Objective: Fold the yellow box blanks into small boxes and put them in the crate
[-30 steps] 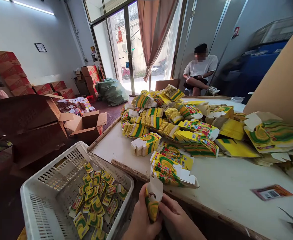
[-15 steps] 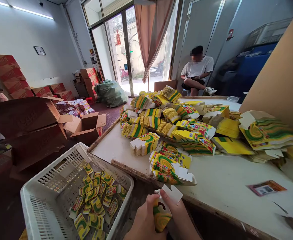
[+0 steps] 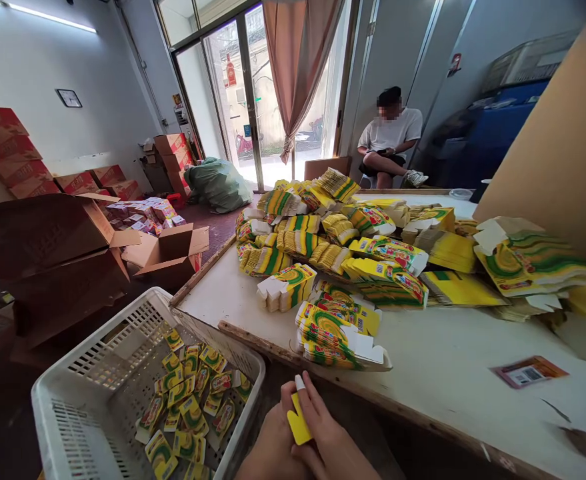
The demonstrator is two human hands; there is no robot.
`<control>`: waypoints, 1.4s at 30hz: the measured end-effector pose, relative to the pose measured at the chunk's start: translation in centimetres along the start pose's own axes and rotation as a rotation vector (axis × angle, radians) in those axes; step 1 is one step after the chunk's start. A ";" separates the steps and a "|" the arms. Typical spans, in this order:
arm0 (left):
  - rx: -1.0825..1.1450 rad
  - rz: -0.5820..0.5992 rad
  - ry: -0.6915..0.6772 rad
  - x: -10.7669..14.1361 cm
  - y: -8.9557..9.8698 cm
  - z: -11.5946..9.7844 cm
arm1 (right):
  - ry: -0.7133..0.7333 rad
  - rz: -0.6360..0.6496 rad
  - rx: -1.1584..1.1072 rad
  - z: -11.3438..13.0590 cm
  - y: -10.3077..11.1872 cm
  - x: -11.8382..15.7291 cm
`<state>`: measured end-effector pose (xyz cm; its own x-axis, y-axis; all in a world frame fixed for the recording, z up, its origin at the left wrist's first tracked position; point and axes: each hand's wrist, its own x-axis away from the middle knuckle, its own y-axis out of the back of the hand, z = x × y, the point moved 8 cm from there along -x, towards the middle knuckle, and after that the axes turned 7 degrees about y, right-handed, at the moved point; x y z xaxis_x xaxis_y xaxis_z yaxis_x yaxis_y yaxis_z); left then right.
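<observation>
Head view: fingers (image 3: 313, 401) of left hand (image 3: 271, 433) and right hand (image 3: 329, 433) are gripping yellow box (image 3: 299, 425) right of basket (image 3: 125, 347); uneven squeezing risks creasing.

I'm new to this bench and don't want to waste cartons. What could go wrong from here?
The left hand and right hand both close around the small yellow carton, so too much pressure might crease it.
The front carton stack lies close to the wooden edge of the table; a knock could spill it.
The heaped cartons behind overlap unevenly and might slide.
</observation>
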<state>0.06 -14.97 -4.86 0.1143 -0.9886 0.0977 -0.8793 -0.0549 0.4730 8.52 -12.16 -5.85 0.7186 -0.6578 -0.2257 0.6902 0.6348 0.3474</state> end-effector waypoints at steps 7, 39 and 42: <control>-0.044 -0.225 0.123 1.0 2.2 0.5 | 0.010 -0.010 0.008 -0.8 2.6 -1.0; -0.378 -0.664 0.190 4.5 14.5 7.8 | 0.042 -0.407 0.778 -4.2 14.1 -6.7; -0.245 -0.530 0.164 3.2 11.4 5.8 | 0.075 -0.416 0.791 -3.7 13.6 -6.5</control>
<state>-12.29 -19.57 -4.26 0.5943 -0.8001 -0.0818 -0.5537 -0.4808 0.6798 13.56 2.25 -2.99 0.4466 -0.7265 -0.5223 0.6553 -0.1318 0.7438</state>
